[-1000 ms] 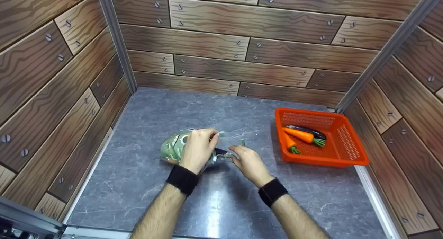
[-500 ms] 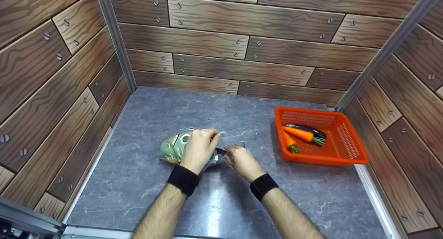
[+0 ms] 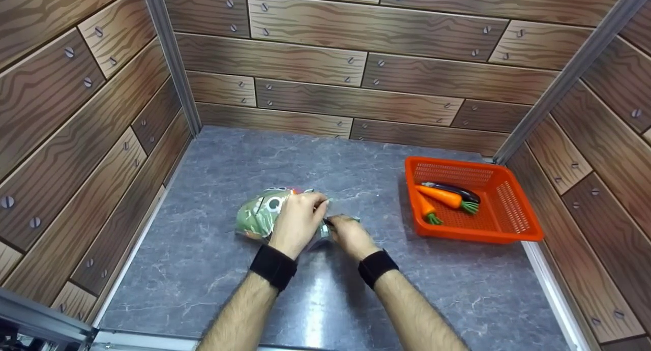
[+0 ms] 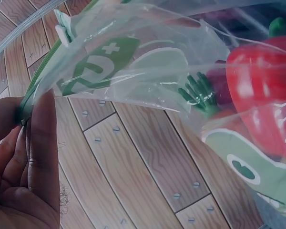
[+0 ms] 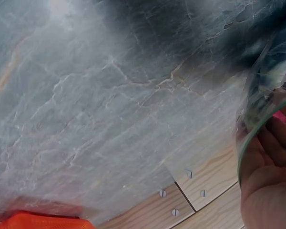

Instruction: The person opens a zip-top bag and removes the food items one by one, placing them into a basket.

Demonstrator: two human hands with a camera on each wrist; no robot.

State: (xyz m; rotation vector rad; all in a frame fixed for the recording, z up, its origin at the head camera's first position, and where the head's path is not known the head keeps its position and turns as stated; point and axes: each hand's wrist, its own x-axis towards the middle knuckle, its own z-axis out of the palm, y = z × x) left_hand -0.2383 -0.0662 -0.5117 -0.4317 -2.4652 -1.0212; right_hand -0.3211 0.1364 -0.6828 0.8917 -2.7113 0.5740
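Note:
A clear zip bag (image 3: pixel 254 216) with green printing lies on the table, its mouth toward the right. Inside are a red bell pepper (image 4: pixel 260 90), a green leafy top (image 4: pixel 200 95) and dark purple pieces. My left hand (image 3: pixel 300 221) pinches the bag's edge near the mouth; in the left wrist view the left hand (image 4: pixel 26 157) has the zip strip between thumb and fingers. My right hand (image 3: pixel 352 235) reaches into the mouth, beside a dark purple thing. In the right wrist view the bag's green rim crosses the right hand (image 5: pixel 271 176); I cannot tell whether its fingers hold anything.
At the right stands an orange basket (image 3: pixel 524 229), holding an eggplant (image 3: pixel 460 192) and two carrots (image 3: pixel 442 196). The grey marbled table (image 3: pixel 213 290) has plank-patterned walls (image 3: pixel 305 61) at the back and sides.
My right hand has moved left, deeper into the bag's mouth, and less of the dark purple thing shows. My left hand has shifted slightly right, still pinching the bag.

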